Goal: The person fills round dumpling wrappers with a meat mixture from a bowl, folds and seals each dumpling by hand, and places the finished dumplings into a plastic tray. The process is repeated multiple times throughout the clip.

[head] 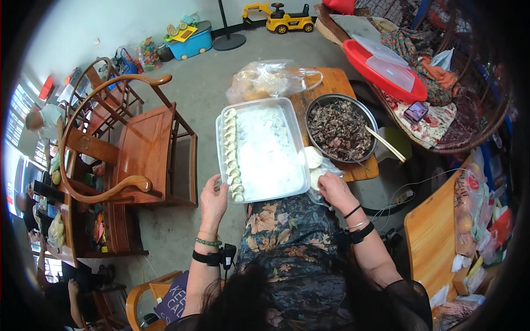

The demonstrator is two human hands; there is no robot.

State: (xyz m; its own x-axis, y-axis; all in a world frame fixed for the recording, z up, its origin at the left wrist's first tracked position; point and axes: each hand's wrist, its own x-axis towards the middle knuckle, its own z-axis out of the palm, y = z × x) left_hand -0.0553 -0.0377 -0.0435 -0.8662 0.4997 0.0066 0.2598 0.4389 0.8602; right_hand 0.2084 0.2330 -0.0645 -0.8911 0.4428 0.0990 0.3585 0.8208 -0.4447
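Before me is a clear plastic tray (269, 165), with a column of folded dumplings (230, 153) along its left side. Glare whitens much of its surface. My left hand (214, 198) is at the tray's lower left corner, thumb and fingers apart, holding nothing visible. Pale round dumpling wrappers (313, 156) lie on thin plastic right of the tray. The fingers of my right hand (336, 192) pinch the edge of the nearer wrapper. Beyond that hand, a metal bowl (371, 120) holds dark chopped filling (337, 128), with chopsticks (387, 145) leaning over its rim.
A small wooden table (331, 80) bears the bowl and a clear bag (265, 80) of round items. Wooden armchairs (145, 132) stand left. Right are a red basin (360, 58) with plastic lids, a phone (415, 111) and a wooden chair (432, 231). Other people are at far left.
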